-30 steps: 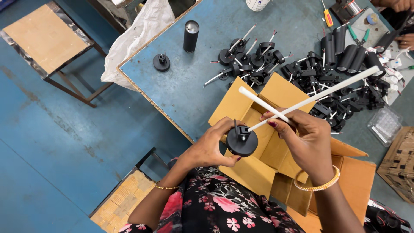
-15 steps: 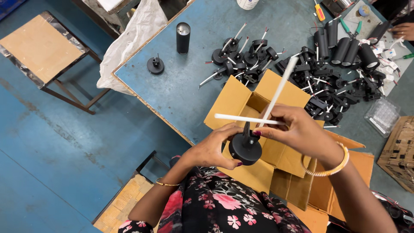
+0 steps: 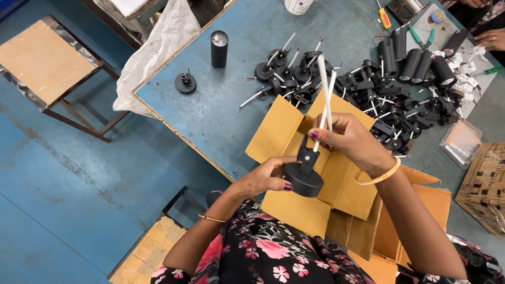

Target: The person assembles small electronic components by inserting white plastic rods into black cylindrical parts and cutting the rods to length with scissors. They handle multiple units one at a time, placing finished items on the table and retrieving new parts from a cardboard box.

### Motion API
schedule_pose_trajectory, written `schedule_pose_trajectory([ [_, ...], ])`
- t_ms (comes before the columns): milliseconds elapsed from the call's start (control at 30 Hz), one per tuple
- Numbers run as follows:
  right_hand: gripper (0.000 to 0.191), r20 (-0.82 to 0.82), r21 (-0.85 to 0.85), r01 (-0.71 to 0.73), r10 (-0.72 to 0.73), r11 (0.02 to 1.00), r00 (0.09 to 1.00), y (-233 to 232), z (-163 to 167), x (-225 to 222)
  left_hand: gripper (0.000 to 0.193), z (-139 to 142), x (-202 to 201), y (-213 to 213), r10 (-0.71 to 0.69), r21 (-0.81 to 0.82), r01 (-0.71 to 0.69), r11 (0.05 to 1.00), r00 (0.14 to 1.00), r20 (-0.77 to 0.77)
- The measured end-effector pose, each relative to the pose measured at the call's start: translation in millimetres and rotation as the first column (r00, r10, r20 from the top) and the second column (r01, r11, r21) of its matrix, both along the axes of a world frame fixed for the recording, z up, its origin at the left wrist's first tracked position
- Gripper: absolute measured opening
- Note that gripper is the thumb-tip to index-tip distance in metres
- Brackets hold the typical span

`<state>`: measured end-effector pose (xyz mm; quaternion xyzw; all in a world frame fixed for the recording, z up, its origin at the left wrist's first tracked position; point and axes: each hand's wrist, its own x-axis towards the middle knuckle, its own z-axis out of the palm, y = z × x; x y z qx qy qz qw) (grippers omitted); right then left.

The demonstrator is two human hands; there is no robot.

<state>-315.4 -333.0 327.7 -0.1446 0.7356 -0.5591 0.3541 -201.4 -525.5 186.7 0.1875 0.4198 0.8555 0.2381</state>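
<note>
My left hand (image 3: pixel 265 178) grips a round black base (image 3: pixel 302 179) with a small upright bracket on top, held over an open cardboard box (image 3: pixel 315 158). My right hand (image 3: pixel 350 139) pinches two white sleeved wires (image 3: pixel 325 89) that rise from the bracket and point up and away from me, side by side. A pile of similar black bases with wires (image 3: pixel 294 71) lies on the blue table (image 3: pixel 221 110) beyond the box.
A black cylinder (image 3: pixel 219 49) and a lone black base (image 3: pixel 185 82) stand at the table's left. Several black tubes (image 3: pixel 415 60), screwdrivers and pliers lie far right, where another person's hand (image 3: pixel 492 39) works. A white sack (image 3: pixel 158 47) hangs off the corner; a stool (image 3: pixel 44 58) stands left.
My right hand has brought the two white wires together and swung them from spread and slanting right to nearly upright. The base stays in my left hand.
</note>
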Motion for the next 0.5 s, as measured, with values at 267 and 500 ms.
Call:
schedule_pose_trajectory([
  [267, 0.019, 0.008, -0.194, 0.073, -0.073, 0.978, 0.997, 10, 1, -26, 0.075, -27, -5, 3, 0.035, -0.028, -0.031, 0.999, 0.986, 0.165],
  [500, 0.026, 0.026, -0.166, 0.104, -0.101, 0.981, 0.995, 10, -16, -24, 0.070, -21, -2, 10, -0.026, 0.154, -0.012, 0.988, 0.970, 0.240],
])
